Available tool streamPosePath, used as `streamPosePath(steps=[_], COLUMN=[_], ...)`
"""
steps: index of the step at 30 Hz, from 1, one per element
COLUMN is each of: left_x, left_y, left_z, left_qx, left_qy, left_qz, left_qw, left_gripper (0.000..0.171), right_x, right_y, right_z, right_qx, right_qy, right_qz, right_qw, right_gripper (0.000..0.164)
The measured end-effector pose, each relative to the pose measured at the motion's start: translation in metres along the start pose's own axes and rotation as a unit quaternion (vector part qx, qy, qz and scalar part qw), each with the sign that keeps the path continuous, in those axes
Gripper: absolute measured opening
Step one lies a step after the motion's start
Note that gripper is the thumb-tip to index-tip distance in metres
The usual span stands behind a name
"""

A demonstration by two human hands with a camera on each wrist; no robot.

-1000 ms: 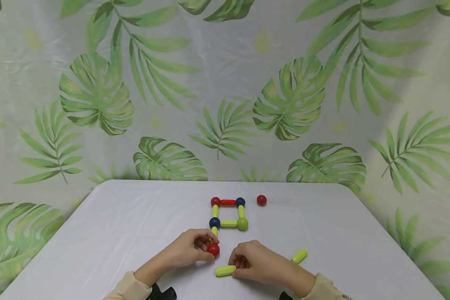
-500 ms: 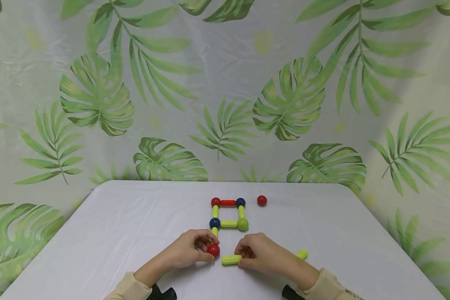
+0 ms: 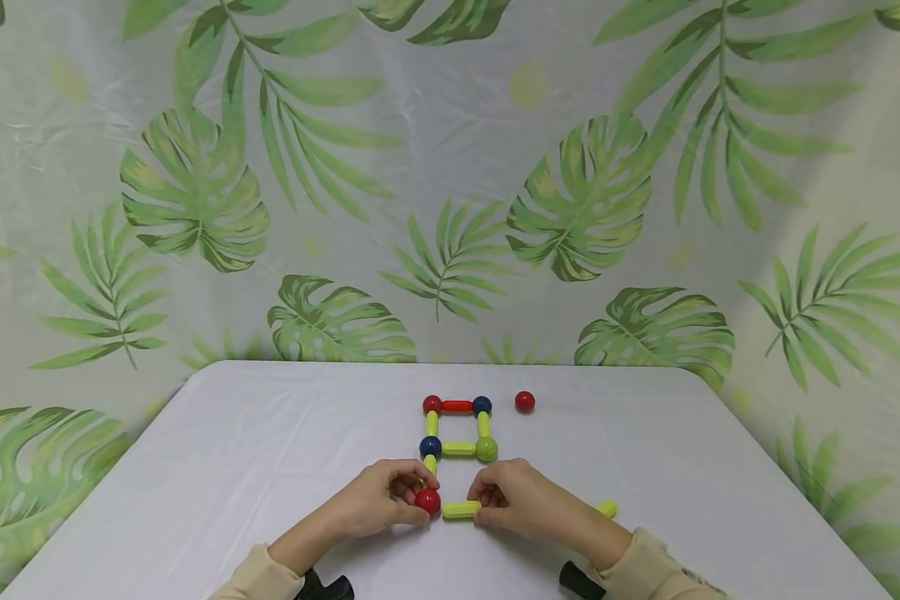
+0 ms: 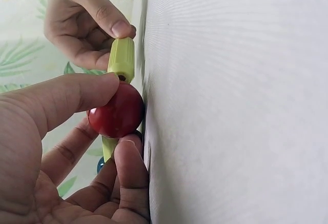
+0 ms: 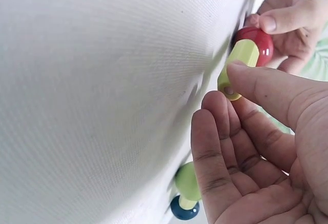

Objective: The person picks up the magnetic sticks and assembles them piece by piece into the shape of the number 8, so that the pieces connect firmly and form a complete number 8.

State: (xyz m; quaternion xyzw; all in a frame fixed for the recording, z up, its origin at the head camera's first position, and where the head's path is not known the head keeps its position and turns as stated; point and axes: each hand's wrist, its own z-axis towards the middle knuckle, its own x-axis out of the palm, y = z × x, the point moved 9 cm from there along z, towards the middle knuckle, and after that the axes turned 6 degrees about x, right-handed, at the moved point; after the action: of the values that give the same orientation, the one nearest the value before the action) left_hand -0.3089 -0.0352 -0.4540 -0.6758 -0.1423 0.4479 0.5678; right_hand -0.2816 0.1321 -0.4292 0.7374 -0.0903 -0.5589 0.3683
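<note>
My left hand (image 3: pixel 378 498) holds a red ball (image 3: pixel 427 502) between thumb and fingers at the near end of a yellow-green magnetic rod (image 3: pixel 430 463). That rod runs back to a blue ball (image 3: pixel 431 447), the corner of a flat square of rods and balls. Pinched by my right hand (image 3: pixel 521 502) is another yellow-green magnetic rod (image 3: pixel 459 510), its free end pointing at the red ball. In the left wrist view, this rod (image 4: pixel 123 59) has its hollow-looking end close against the ball (image 4: pixel 120 114); whether they touch I cannot tell.
The square also has a red rod (image 3: pixel 457 407), a green ball (image 3: pixel 487 450) and further corner balls. A loose red ball (image 3: pixel 525 402) lies to its right. Behind my right wrist a spare yellow-green rod (image 3: pixel 607 508) shows partly. A white cloth (image 3: pixel 270 433) covers the table.
My right hand has moved the yellow-green rod away from me, first also rightward, bringing it level with the held red ball. My left hand stays in place.
</note>
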Motion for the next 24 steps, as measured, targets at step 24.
streamPosePath(steps=[24], left_x=[0.0004], left_y=[-0.0007], left_z=[0.0002], left_qx=[0.002], left_qy=[0.002], left_qz=[0.002], left_qw=[1.0], left_gripper=[0.033], right_x=[-0.0009], right_y=[-0.002], right_z=[0.0038], right_qx=[0.022], right_qy=[-0.002], right_qz=[0.004], right_qw=[1.0], right_gripper=[0.011])
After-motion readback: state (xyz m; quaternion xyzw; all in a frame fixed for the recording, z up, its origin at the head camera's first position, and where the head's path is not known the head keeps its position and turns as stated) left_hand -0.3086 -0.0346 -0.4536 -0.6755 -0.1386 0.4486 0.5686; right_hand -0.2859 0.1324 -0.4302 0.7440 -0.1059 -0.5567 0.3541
